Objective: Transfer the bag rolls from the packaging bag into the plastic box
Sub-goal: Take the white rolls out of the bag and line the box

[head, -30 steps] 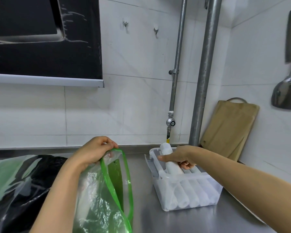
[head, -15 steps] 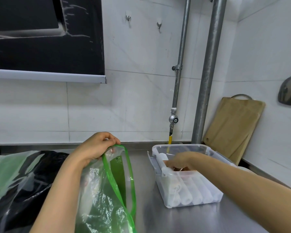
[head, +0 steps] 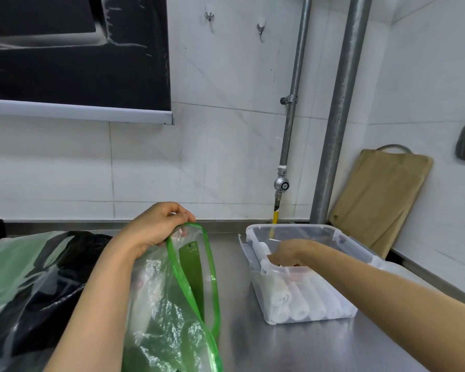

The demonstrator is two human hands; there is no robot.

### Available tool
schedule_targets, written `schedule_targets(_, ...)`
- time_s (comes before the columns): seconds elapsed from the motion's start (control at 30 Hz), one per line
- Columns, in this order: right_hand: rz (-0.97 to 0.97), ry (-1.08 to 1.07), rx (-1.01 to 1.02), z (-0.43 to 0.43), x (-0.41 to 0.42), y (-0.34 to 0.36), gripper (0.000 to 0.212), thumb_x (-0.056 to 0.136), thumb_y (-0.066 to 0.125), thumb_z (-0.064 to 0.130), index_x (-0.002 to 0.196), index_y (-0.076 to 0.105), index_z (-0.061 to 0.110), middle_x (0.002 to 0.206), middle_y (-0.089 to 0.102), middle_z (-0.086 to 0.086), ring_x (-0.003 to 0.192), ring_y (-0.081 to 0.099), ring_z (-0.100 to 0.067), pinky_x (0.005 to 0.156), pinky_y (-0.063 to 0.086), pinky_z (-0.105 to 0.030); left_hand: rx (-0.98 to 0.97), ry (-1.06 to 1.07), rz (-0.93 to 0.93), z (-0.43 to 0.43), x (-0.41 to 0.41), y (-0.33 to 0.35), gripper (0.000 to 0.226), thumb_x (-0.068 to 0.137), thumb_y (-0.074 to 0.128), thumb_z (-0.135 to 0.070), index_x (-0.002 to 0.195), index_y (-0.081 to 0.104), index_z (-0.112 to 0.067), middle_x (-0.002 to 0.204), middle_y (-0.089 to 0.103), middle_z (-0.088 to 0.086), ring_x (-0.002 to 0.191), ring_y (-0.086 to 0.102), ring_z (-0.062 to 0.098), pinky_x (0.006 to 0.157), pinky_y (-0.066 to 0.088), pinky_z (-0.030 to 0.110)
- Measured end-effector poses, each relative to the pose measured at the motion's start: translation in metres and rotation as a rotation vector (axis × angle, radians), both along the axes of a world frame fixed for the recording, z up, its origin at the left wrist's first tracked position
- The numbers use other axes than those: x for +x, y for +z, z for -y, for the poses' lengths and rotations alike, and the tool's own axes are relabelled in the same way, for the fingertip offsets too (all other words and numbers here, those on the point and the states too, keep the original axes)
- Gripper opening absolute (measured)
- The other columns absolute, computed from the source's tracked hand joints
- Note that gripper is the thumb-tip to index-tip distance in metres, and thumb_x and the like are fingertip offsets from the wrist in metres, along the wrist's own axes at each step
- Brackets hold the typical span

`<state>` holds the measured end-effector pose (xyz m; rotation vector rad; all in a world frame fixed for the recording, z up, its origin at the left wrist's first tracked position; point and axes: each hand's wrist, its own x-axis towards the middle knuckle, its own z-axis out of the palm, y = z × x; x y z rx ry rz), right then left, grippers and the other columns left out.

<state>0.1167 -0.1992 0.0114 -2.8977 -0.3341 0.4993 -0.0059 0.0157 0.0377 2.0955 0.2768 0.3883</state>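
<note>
Inside plastic box (head: 358, 247), right hand (head: 287, 254) seemingly touching bag rolls (head: 300, 302).

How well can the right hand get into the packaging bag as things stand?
Probably yes. The left hand holds the green-rimmed mouth of the packaging bag open, and only bare counter lies between it and the plastic box, where the right hand is now.

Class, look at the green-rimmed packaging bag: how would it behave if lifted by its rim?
Probably floppy: the packaging bag is thin, crinkled film sagging below where the left hand pinches its rim. Likely light for its size, being see-through film. Its glossy surface may slip.
</note>
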Motion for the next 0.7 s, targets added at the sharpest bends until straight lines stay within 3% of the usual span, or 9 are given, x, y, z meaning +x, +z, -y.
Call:
schedule_targets(0.13, -0.028, -0.013, 0.049, 0.0, -0.001, 0.0, 0.052, 0.095, 0.046, 0.044, 0.139, 0.043, 0.015, 0.139, 0.048, -0.006, 0.126, 0.049, -0.024, 0.106, 0.038, -0.034, 0.004, -0.005, 0.0, -0.001, 0.0, -0.001, 0.021, 0.096, 0.046, -0.018, 0.093, 0.066, -0.016, 0.069, 0.061, -0.002, 0.062, 0.046, 0.014, 0.05, 0.029, 0.023)
schedule_targets(0.3, -0.05, -0.026, 0.069, -0.001, 0.001, -0.001, 0.053, 0.096, 0.042, 0.045, 0.138, 0.044, 0.013, 0.14, 0.049, -0.007, 0.127, 0.049, -0.025, 0.105, 0.039, -0.034, -0.008, 0.0, 0.011, 0.0, 0.0, 0.001, 0.021, 0.096, 0.045, -0.017, 0.097, 0.066, -0.014, 0.07, 0.061, -0.008, 0.048, 0.052, 0.0, 0.047, 0.032, 0.02)
schedule_targets(0.4, -0.008, -0.048, 0.11, 0.0, 0.005, -0.002, 0.051, 0.095, 0.042, 0.05, 0.127, 0.055, 0.013, 0.128, 0.058, -0.006, 0.113, 0.057, -0.02, 0.099, 0.044, -0.029, -0.017, -0.003, 0.016, -0.001, -0.001, 0.001, 0.02, 0.097, 0.045, -0.016, 0.094, 0.065, -0.015, 0.073, 0.061, -0.007, 0.048, 0.054, -0.003, 0.05, 0.031, 0.021)
schedule_targets(0.47, 0.0, -0.077, 0.148, 0.001, 0.011, 0.0, 0.046, 0.093, 0.046, 0.05, 0.114, 0.061, 0.012, 0.11, 0.064, -0.004, 0.091, 0.06, -0.015, 0.088, 0.048, -0.024, -0.013, -0.002, 0.013, -0.002, -0.002, 0.002, 0.02, 0.096, 0.045, -0.017, 0.094, 0.065, -0.016, 0.072, 0.062, -0.006, 0.057, 0.052, 0.005, 0.053, 0.031, 0.023)
schedule_targets(0.57, -0.038, -0.119, 0.191, 0.001, 0.016, 0.012, 0.036, 0.094, 0.05, 0.044, 0.098, 0.062, 0.01, 0.078, 0.062, -0.003, 0.058, 0.049, -0.01, 0.058, 0.041, -0.019, -0.014, 0.0, 0.014, -0.003, -0.003, 0.002, 0.021, 0.096, 0.045, -0.018, 0.094, 0.066, -0.016, 0.074, 0.063, -0.005, 0.062, 0.05, 0.01, 0.053, 0.03, 0.024)
schedule_targets(0.63, -0.038, -0.146, 0.241, -0.001, 0.017, 0.021, 0.03, 0.093, 0.053, 0.037, 0.098, 0.062, 0.008, 0.072, 0.06, -0.004, 0.051, 0.046, -0.009, 0.046, 0.035, -0.015, -0.017, 0.0, 0.018, -0.004, -0.003, 0.002, 0.021, 0.096, 0.045, -0.017, 0.096, 0.066, -0.014, 0.075, 0.063, -0.007, 0.063, 0.05, 0.011, 0.054, 0.031, 0.024)
schedule_targets(0.7, -0.029, -0.135, 0.265, -0.004, 0.016, 0.029, 0.027, 0.093, 0.053, 0.032, 0.098, 0.061, 0.007, 0.072, 0.06, -0.006, 0.051, 0.046, -0.01, 0.044, 0.032, -0.015, -0.013, -0.003, 0.022, -0.004, -0.004, 0.002, 0.022, 0.096, 0.045, -0.017, 0.098, 0.066, -0.013, 0.075, 0.062, -0.007, 0.067, 0.05, 0.014, 0.054, 0.032, 0.024)
